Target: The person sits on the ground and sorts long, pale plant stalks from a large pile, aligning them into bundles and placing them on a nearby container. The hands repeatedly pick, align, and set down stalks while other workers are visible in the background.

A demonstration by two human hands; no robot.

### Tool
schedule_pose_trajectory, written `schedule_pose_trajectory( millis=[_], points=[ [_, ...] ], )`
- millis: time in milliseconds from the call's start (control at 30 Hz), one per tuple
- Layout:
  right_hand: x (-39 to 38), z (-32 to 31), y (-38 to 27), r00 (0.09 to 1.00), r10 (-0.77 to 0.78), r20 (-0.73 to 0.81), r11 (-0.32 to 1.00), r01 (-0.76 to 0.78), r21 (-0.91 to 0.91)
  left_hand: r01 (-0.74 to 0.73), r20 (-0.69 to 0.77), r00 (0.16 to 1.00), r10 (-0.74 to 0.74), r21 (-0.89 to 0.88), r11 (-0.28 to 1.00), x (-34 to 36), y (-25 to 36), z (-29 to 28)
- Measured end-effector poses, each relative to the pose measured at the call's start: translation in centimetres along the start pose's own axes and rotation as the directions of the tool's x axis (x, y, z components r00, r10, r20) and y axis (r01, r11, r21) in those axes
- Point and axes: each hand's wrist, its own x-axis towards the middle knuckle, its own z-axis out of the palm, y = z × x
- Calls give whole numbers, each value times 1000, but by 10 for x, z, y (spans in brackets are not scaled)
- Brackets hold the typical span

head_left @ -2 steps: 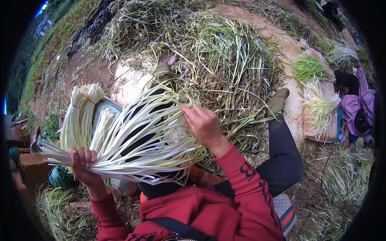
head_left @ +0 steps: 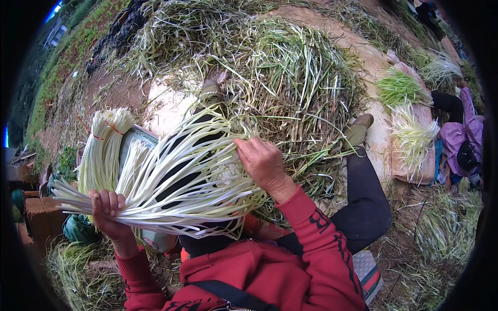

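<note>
The left hand (head_left: 108, 211) has its fingers curled around a long, thin bunch of white and pale yellow plant stalks (head_left: 166, 206), near the bunch's left ends. The bunch is up in the air over the person's lap, and its thin tips fan out to the right. There the right hand (head_left: 263, 163) has its thumb and finger pressed together, pinching at the tips; I cannot tell if it has one stalk or more. To do this well, the left hand should grip firmly but not squash the soft stalks. Any pull is best made gently, along the stalk, so nothing snaps or tangles. A wide fan makes each stalk easy to see. Two fat white stalk bundles with thin red ties (head_left: 97, 158) are by the left edge of what looks like a grey-green tray (head_left: 141, 139).
</note>
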Motion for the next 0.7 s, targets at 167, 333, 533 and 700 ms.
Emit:
schedule_pose_trajectory(
  millis=[167,333,533,700],
  points=[
    [-5,12,-2,999,43,4,996,-43,72,3,-28,1000,-3,2,1000,2,0,3],
    [-24,24,57,737,612,288,572,-663,482,6,-26,1000,-6,16,1000,0,-1,9],
    [22,-10,88,924,354,147,915,-311,-256,-8,-4,1000,8,17,1000,1,2,12],
    [83,1,38,985,42,168,982,-72,177,-14,27,1000,14,0,1000,1,2,13]
  ],
)
